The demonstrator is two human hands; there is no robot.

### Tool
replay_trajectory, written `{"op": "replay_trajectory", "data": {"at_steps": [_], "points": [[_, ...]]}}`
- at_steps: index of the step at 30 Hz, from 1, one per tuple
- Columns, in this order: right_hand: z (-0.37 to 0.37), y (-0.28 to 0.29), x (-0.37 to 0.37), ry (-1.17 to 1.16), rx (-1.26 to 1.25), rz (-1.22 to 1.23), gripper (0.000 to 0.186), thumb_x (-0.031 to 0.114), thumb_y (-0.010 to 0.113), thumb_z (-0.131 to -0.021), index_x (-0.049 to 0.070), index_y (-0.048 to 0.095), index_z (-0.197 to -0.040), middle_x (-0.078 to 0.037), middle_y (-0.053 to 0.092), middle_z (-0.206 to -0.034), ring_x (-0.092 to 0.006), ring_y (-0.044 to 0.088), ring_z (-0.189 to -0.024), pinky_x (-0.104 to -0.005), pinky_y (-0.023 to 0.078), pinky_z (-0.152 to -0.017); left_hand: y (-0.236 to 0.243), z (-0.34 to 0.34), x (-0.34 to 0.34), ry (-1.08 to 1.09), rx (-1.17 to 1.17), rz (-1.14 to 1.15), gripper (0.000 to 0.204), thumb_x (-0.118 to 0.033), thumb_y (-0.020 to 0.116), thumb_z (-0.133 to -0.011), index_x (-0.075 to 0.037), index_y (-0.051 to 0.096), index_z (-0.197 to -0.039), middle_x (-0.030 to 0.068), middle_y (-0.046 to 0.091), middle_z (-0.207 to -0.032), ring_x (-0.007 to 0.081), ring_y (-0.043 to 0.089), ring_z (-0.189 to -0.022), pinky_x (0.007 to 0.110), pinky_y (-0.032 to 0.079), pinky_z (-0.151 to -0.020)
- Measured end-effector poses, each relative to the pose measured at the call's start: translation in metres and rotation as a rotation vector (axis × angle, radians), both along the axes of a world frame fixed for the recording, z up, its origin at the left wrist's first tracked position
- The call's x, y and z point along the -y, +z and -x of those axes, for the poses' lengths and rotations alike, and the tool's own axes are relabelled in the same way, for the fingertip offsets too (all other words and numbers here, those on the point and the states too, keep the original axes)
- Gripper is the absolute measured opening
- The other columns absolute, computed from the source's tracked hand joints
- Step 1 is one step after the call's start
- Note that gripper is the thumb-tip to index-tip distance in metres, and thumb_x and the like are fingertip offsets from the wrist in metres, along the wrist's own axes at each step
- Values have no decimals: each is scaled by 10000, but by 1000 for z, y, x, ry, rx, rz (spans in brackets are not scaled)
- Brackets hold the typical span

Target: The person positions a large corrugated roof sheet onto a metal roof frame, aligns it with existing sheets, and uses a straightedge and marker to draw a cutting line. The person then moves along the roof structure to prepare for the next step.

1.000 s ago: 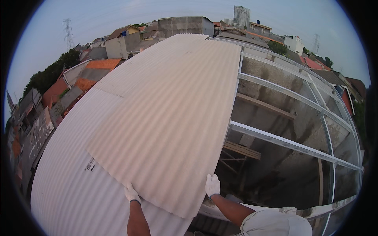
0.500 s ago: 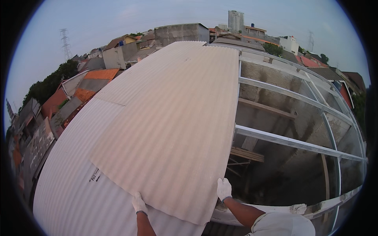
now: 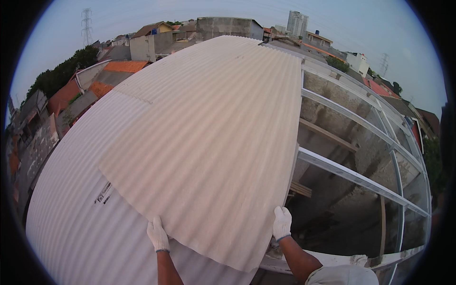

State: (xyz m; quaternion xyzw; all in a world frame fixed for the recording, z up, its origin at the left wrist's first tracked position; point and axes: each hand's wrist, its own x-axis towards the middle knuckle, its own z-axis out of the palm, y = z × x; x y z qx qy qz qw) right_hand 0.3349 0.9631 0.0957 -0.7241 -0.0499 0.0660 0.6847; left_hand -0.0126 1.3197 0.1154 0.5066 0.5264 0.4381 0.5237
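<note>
A large pale cream corrugated roofing sheet point(image 3: 209, 156) lies over whiter corrugated roofing point(image 3: 76, 190), which shows along its left side and under its near edge. My left hand point(image 3: 157, 234), in a white knit glove, grips that near edge left of the sheet's near right corner, fingers on top. With the same kind of glove, my right hand point(image 3: 282, 222) is closed on the sheet's right edge, a little above that corner. The thumb and the underside of each grip are partly hidden by the sheet.
Right of the sheet, silver metal roof beams point(image 3: 351, 173) span an open drop with rough concrete walls and wooden planks point(image 3: 327, 134) below. A pale wall top point(image 3: 332, 259) runs beside my right arm. Neighbouring tiled roofs point(image 3: 126, 66) and buildings stand beyond.
My view has shifted and tilted slightly, so the surroundings sit differently in the picture. Both hands keep their hold, and the sheet's near edge has shifted a little against the roofing beneath.
</note>
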Motion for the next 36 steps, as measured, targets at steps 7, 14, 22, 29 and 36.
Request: {"op": "replay_trajectory", "data": {"at_steps": [7, 14, 22, 29, 36], "points": [[-5, -18, -6, -13, -17, 51, 297, 261, 691, -1200, 26, 732, -1023, 14, 655, -930, -107, 580, -892, -379, 495, -809, -23, -1, -3, 5, -74, 23, 470, -369, 695, -1215, 92, 787, -1226, 42, 774, -1053, 133, 665, -941, 360, 570, -880], [3, -1, -10, -11, 52, 182, 349, 302, 665, -1210, 28, 692, -996, 6, 596, -905, -124, 529, -877, -395, 486, -808, -45, -12, -1, 101, -77, -112, 481, -383, 703, -1221, 87, 796, -1268, 53, 811, -1086, 135, 682, -985, 363, 574, -916], [-3, -8, -2, 49, -7, 163, 329, 296, 689, -1220, 13, 716, -1054, 5, 650, -949, -133, 578, -920, -395, 522, -851, -59, -11, -3, 113, -33, -110, 495, -409, 713, -1222, 77, 807, -1218, 43, 819, -1089, 139, 693, -989, 370, 571, -916], [-5, -3, -1, 80, 4, 183, 311, 287, 718, -1205, -7, 771, -1120, -16, 725, -998, -132, 621, -949, -383, 535, -866, -64, -8, -6, 92, -57, -126, 492, -412, 722, -1220, 71, 816, -1206, 65, 845, -1076, 151, 709, -980, 384, 580, -915], [-3, -3, -1, 55, -12, 176, 313, 280, 721, -1202, 0, 741, -1064, -1, 679, -963, -116, 587, -935, -370, 517, -845, -66, -10, -7, 112, -53, -138, 478, -393, 717, -1227, 76, 804, -1260, 82, 845, -1151, 149, 709, -1027, 376, 578, -943]]}}
